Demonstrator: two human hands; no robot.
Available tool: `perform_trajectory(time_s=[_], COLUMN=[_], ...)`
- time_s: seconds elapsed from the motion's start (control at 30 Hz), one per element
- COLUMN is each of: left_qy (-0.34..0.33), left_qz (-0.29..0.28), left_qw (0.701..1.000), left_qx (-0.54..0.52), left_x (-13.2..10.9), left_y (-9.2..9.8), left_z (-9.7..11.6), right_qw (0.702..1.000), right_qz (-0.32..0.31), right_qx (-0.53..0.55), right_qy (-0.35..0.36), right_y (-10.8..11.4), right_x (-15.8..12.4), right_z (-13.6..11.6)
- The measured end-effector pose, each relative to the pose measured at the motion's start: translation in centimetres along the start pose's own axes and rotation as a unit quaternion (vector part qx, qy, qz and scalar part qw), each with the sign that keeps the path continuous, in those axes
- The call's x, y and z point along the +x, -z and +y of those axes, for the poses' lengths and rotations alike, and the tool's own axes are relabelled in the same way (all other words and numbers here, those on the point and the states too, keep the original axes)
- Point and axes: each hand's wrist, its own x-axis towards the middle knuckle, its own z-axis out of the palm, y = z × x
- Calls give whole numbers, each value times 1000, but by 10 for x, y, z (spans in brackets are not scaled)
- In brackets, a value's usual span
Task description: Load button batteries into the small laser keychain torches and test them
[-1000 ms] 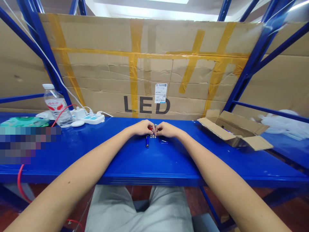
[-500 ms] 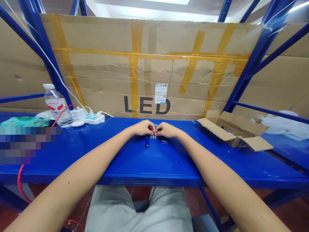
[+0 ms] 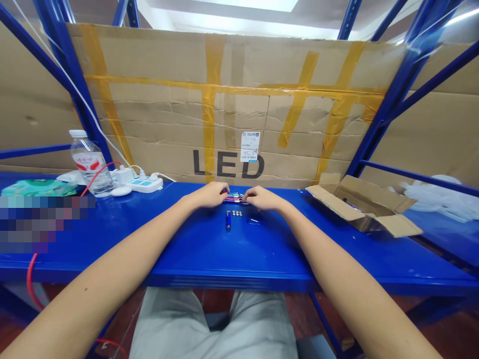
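A bundle of slim shiny coloured tubes (image 3: pixel 233 198), red, blue and green among them, lies crosswise on the blue table between my hands. My left hand (image 3: pixel 214 194) is closed with its fingertips at the tubes' left end. At their right end, the curled fingers of my right hand (image 3: pixel 260 198) pinch them. Nearer me is a small group of silver button cells (image 3: pixel 237 213). A short blue cylinder, like a small flashlight (image 3: pixel 228 220), lies lengthwise to their left. To their right rests a blue carabiner (image 3: pixel 253 221).
An opened cardboard box (image 3: pixel 364 202) with something dark blue inside stands at right. On the left are a water bottle (image 3: pixel 90 164), a white power strip (image 3: pixel 145 184) and a green packet (image 3: pixel 39 188). A large cardboard sheet (image 3: pixel 168 119) rises behind the table (image 3: pixel 232 254).
My hands have moved apart from their meeting point over the button cells and slightly away from me. The button cells and the coloured tubes are now uncovered between them.
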Motion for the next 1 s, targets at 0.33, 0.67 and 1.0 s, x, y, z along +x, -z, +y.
perform_trajectory(time_s=[0.33, 0.67, 1.0], left_qy=[159, 201, 199], left_qz=[-140, -108, -158], left_qw=[971, 973, 967], left_qx=[114, 21, -23], left_x=[-13, -8, -12], left_y=[13, 12, 13], left_z=[25, 15, 22], right_qw=[994, 991, 988], right_qz=[12, 2, -4], right_qx=[-105, -133, -149], right_qy=[34, 29, 30], right_y=[-4, -4, -3], right_x=[1, 1, -2], right_z=[0, 1, -3])
